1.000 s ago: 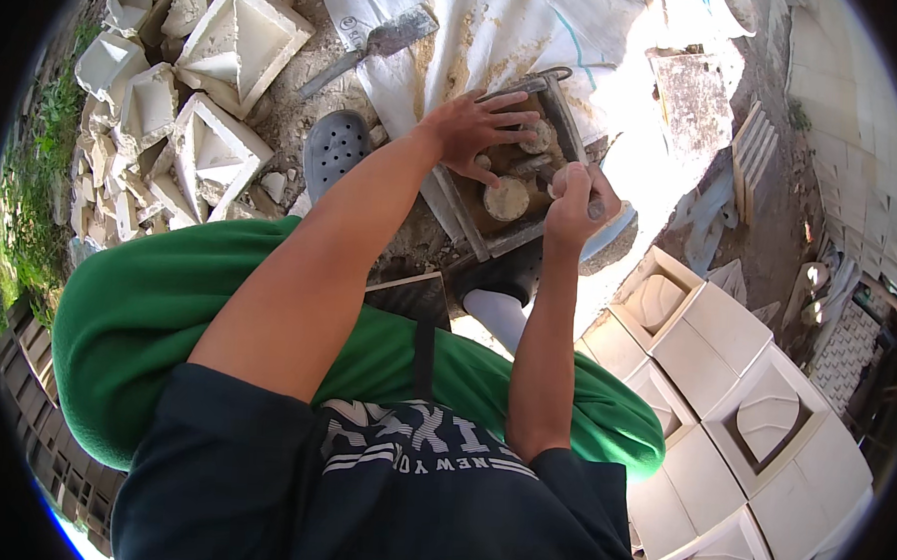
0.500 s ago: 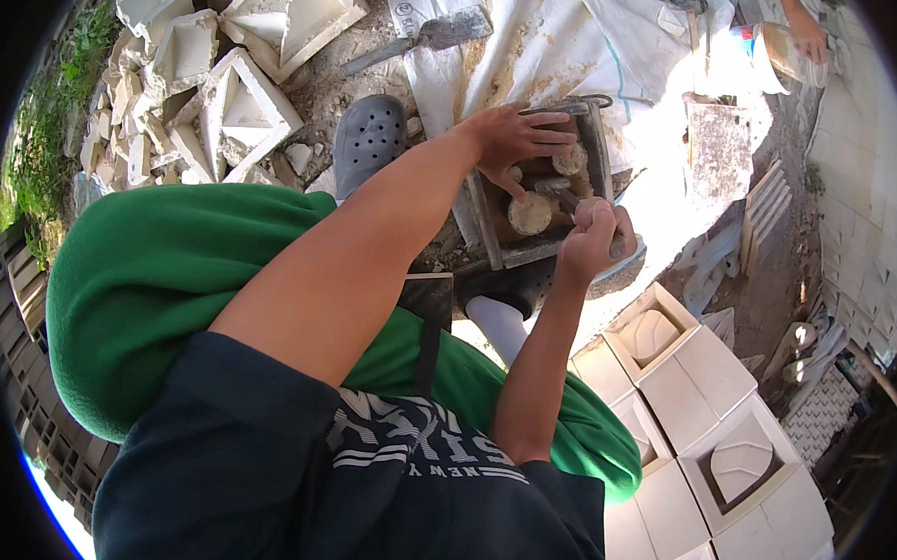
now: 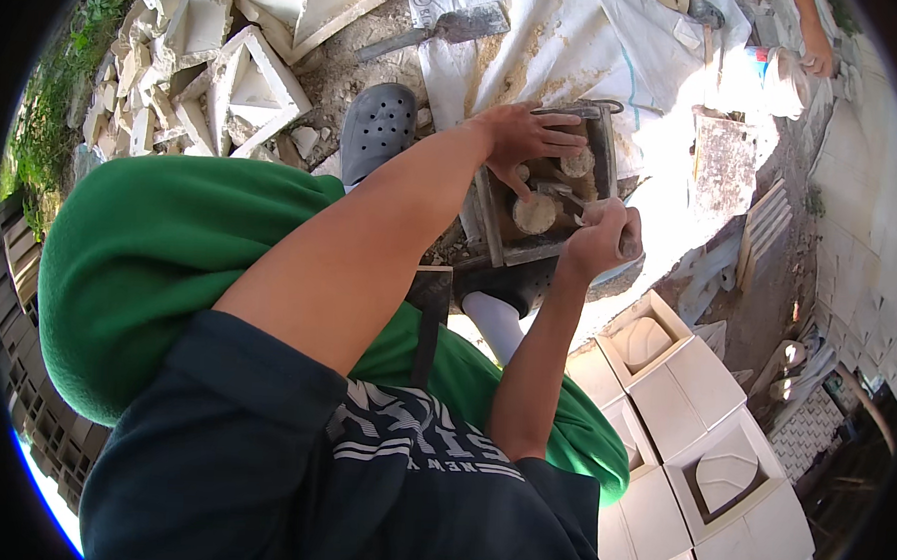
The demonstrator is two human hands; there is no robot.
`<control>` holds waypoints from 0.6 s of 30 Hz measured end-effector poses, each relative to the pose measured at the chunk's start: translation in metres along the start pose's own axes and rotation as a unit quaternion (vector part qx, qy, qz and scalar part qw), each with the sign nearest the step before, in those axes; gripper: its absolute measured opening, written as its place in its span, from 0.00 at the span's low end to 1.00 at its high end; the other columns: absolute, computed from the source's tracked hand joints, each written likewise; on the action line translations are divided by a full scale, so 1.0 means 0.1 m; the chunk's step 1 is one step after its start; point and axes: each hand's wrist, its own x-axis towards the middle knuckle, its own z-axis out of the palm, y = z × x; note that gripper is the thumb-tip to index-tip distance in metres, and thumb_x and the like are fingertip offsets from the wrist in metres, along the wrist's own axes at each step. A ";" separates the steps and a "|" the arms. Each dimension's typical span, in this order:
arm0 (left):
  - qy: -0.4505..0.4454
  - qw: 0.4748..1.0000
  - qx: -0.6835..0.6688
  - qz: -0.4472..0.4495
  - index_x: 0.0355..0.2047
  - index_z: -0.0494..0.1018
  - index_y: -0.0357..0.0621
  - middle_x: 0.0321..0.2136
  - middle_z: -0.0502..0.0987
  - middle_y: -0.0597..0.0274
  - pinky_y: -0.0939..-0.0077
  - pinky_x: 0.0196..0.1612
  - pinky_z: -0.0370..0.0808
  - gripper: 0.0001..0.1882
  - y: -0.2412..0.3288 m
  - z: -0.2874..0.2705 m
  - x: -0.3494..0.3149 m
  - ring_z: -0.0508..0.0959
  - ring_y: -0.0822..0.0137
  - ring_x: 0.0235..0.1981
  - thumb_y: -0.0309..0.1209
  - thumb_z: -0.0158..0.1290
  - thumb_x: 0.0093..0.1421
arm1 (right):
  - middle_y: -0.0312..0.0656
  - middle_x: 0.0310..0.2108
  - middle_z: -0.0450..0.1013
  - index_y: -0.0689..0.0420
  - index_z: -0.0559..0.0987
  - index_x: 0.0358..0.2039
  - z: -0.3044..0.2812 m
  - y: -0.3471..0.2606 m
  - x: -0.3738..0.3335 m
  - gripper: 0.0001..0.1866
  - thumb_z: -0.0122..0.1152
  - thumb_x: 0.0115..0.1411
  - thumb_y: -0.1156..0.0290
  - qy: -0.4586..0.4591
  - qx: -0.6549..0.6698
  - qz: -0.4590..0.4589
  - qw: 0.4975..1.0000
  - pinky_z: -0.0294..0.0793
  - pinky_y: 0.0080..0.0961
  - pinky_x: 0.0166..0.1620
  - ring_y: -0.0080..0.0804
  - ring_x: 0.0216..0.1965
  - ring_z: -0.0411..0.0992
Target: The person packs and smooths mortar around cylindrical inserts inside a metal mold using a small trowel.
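A wooden box mould [image 3: 486, 222] with a dark frame sits on the ground between my feet. Inside it are two round, pale plaster-like pieces, a near disc [image 3: 534, 214] and a far disc [image 3: 578, 165]. My left hand [image 3: 520, 143] lies over the box's left side, fingers spread toward the far disc and thumb close to the near disc. Closed around a small hand tool [image 3: 579, 204], my right hand [image 3: 603, 237] is at the box's right edge. The tool's blade points in between the discs; its exact kind is hard to make out.
Broken white plaster moulds [image 3: 212, 80] are heaped at the far left. A trowel [image 3: 439, 31] rests on white sacking [image 3: 579, 45]. Pale square moulds [image 3: 683, 410] stand in rows at lower right. Another person's hand [image 3: 817, 58] is beside a white bucket [image 3: 780, 84] at far right.
My right hand has turned slightly with the tool at the box. My left hand keeps its place over the box. The other person's hand has shifted at the bucket, and the whole view has moved a little.
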 end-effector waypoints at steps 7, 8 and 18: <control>0.009 0.999 -0.046 0.005 0.68 0.56 0.54 0.69 0.54 0.73 0.53 0.65 0.60 0.57 0.01 0.03 0.03 0.45 0.64 0.72 0.68 0.60 0.42 | 0.31 0.10 0.49 0.52 0.54 0.12 -0.29 0.21 0.11 0.18 0.45 0.56 0.80 -0.034 -0.042 -0.036 0.998 0.49 0.21 0.18 0.19 0.12 0.47; 0.010 1.000 -0.019 -0.001 0.68 0.56 0.54 0.70 0.53 0.73 0.53 0.64 0.60 0.57 -0.03 0.03 -0.02 0.45 0.64 0.72 0.68 0.60 0.42 | 0.32 0.09 0.51 0.52 0.55 0.12 -0.19 0.13 0.12 0.18 0.46 0.54 0.80 -0.053 -0.067 -0.022 0.996 0.50 0.21 0.18 0.20 0.12 0.49; 0.005 1.000 -0.002 -0.012 0.68 0.55 0.55 0.69 0.53 0.75 0.55 0.64 0.60 0.56 -0.04 0.03 -0.05 0.46 0.65 0.72 0.66 0.61 0.43 | 0.31 0.09 0.48 0.52 0.54 0.12 -0.26 -0.07 0.36 0.19 0.47 0.55 0.78 -0.066 0.006 0.002 0.998 0.48 0.21 0.18 0.18 0.12 0.47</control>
